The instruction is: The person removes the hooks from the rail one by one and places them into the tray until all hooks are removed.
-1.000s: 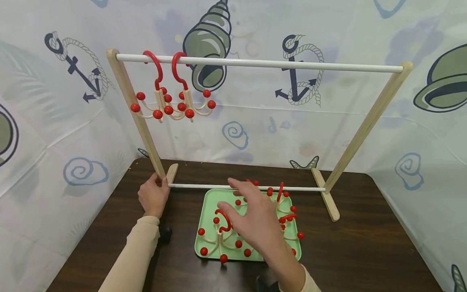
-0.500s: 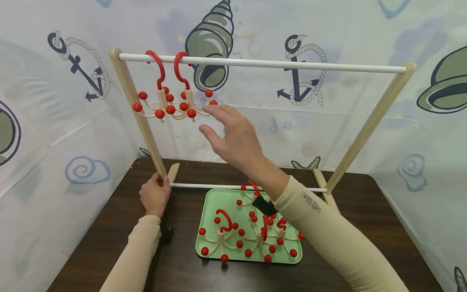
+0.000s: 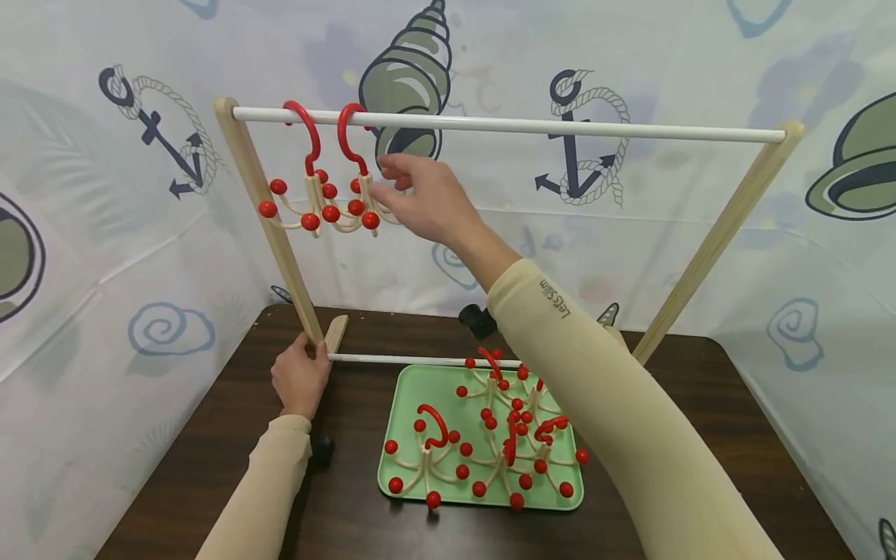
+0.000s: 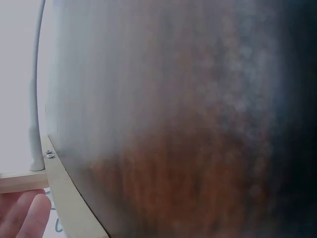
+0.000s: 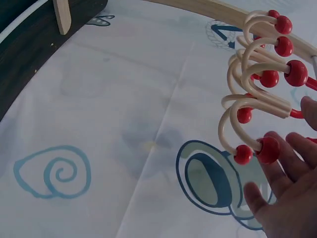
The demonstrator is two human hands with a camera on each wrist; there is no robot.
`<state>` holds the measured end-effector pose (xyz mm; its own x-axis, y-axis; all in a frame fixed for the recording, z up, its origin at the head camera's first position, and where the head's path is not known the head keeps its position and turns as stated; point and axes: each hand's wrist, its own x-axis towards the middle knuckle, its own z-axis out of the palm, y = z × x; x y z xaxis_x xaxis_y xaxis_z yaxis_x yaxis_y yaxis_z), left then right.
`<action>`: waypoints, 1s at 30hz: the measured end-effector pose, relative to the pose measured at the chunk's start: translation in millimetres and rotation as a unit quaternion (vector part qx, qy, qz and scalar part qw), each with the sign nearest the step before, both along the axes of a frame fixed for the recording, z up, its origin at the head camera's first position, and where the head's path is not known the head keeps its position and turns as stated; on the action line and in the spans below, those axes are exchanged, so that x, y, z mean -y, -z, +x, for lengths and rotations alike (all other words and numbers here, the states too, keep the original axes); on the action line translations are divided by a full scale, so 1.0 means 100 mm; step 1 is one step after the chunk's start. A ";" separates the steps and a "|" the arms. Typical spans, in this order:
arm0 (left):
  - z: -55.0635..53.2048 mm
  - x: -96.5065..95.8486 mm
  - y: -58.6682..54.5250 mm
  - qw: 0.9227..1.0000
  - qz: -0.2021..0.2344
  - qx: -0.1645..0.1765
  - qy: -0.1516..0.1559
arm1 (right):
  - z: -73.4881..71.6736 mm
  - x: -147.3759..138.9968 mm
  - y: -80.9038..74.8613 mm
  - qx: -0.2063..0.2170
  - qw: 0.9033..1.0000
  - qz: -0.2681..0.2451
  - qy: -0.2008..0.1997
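Two hangers (image 3: 312,190) hung at left of bar (image 3: 525,125)

The left post (image 3: 285,260) is gripped low by the left hand (image 3: 301,379). Beside the right hanger (image 3: 364,187), the right hand (image 3: 430,198) is held with fingers parted; contact cannot be told. Near, more hangers (image 3: 426,457) are held on a green tray (image 3: 420,381).

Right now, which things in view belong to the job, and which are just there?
Job:
left hand, holding the rack
right hand, by two hung hangers
tray with more hangers

Just there:
patterned cloth
table
wrist camera
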<state>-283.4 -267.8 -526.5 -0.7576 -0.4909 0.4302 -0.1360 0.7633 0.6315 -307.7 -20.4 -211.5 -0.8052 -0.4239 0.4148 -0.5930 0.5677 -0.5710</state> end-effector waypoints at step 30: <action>-0.03 0.01 0.02 1.000 -0.002 0.006 -0.004 | -0.05 0.02 0.11 0.035 0.997 -0.062 0.042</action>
<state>-286.4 -268.4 -528.5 -0.7595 -0.4951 0.4220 -0.1495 0.7642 0.6274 -313.1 -22.4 -222.0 -0.8640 -0.3035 0.4017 -0.5034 0.5359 -0.6778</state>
